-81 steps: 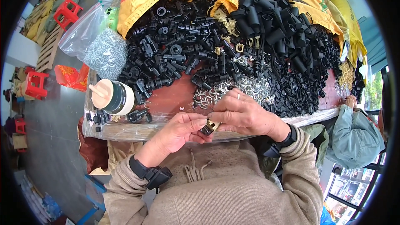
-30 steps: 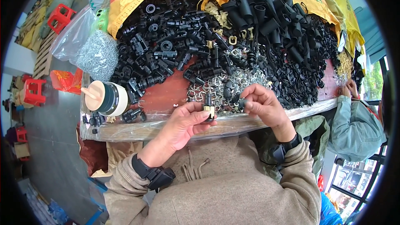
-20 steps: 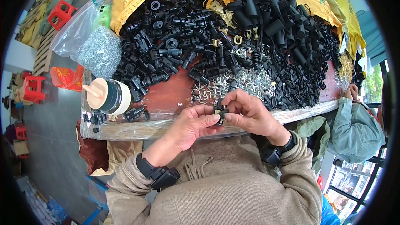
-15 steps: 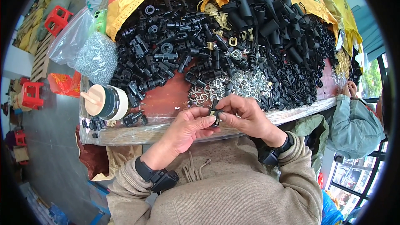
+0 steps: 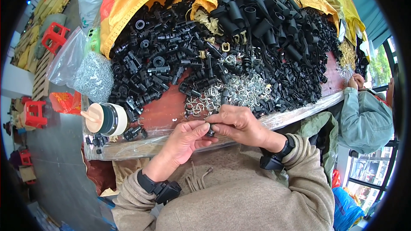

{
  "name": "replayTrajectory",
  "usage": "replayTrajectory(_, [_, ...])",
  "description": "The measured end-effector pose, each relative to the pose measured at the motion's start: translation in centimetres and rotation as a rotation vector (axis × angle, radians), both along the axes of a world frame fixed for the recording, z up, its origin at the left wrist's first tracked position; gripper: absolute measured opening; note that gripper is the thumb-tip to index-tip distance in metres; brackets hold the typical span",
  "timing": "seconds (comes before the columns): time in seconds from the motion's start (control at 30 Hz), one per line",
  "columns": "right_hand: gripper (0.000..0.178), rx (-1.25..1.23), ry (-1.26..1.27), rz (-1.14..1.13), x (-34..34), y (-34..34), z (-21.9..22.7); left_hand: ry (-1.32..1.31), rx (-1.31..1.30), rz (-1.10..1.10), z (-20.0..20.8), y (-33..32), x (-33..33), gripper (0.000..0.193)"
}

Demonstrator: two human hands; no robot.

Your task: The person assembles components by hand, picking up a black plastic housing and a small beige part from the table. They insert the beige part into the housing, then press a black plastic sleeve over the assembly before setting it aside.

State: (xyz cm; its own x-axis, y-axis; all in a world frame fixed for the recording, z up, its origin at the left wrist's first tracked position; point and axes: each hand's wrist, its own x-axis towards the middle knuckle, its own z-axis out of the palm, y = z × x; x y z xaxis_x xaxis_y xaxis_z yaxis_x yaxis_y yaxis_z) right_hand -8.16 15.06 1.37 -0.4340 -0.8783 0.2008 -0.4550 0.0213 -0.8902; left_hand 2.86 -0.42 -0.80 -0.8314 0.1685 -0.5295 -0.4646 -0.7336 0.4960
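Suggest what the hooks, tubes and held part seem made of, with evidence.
Hooks: probably metal, shiny and silvery, with bright glints.
Tubes: likely plastic, perhaps rubber, matte black with soft highlights.
Held part: dark, possibly plastic; the left hand and right hand hide most, so its finish is unclear.

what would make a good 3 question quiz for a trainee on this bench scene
1. Which sits at the fingertips of the left hand and right hand? a) a yellow sack b) a small dark part c) a red stool
2. True or false: the cup stands to the right of both hands.
3. Fill in: the curved metal bits heaped just beyond the hands are ____ in colour.

Key: 1. b; 2. false, the cup stands to their left; 3. silvery
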Motion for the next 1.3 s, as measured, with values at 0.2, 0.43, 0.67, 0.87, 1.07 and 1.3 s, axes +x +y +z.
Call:
replayTrajectory(0.2, [0.025, -0.007, 0.101, -0.046, -1.1, 0.2, 0.3, 0.064, -0.051, -0.002, 0.0, -0.2, 0.0, 0.023])
replayTrajectory(0.43, [0.033, 0.262, 0.842, -0.637, -13.8, 1.7, 0.0, 0.169, -0.141, 0.038, -1.3, -1.1, 0.7, 0.023])
replayTrajectory(0.67, [0.033, 0.577, 1.091, -0.771, -18.3, 0.2, -1.6, 0.139, -0.105, 0.056, -1.0, -0.7, 0.2, 0.022])
replayTrajectory(0.87, [0.029, 0.668, 1.157, -0.767, -18.7, -0.2, -1.5, 0.171, -0.078, 0.109, -0.7, -0.6, 0.6, 0.034])
replayTrajectory(1.07, [0.028, 0.636, 1.107, -0.749, -18.2, 0.1, -0.3, 0.185, -0.077, 0.142, -0.7, -0.4, 1.1, 0.030])
replayTrajectory(1.3, [0.039, 0.077, -0.097, -0.277, -6.4, 0.6, 4.1, 0.237, -0.179, 0.199, 0.1, -1.9, 1.7, 0.027])
